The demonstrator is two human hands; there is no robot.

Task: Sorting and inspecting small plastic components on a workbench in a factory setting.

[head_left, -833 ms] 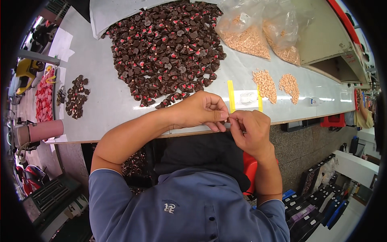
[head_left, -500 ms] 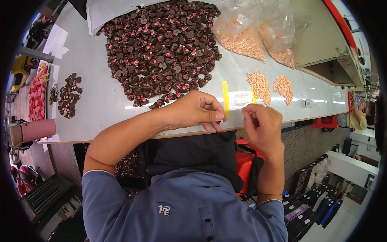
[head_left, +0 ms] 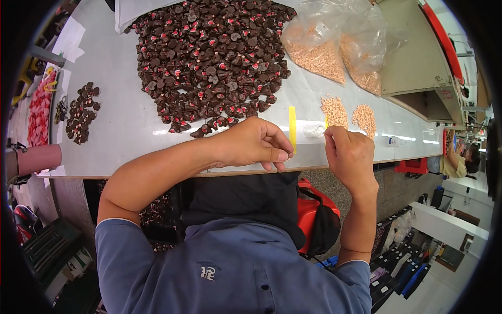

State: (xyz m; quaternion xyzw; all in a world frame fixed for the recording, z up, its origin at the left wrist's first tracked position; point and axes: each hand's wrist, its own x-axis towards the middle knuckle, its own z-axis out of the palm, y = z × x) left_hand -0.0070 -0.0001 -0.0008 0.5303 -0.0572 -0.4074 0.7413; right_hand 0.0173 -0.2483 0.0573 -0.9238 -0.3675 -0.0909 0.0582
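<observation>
While pinching a piece (head_left: 290, 155) in the left hand (head_left: 260, 142), holds the right hand (head_left: 351, 156) apart, cannot tell on what, nearer the beige pile (head_left: 333, 111) stretching away beyond

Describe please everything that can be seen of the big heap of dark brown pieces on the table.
The big heap is many small, dark brown, rounded pieces, some showing red patches; perhaps plastic or rubber. It lies loose on the grey table, with gaps near its edge. A clear bag is right of it. Whether the left hand touches it is unclear.
</observation>
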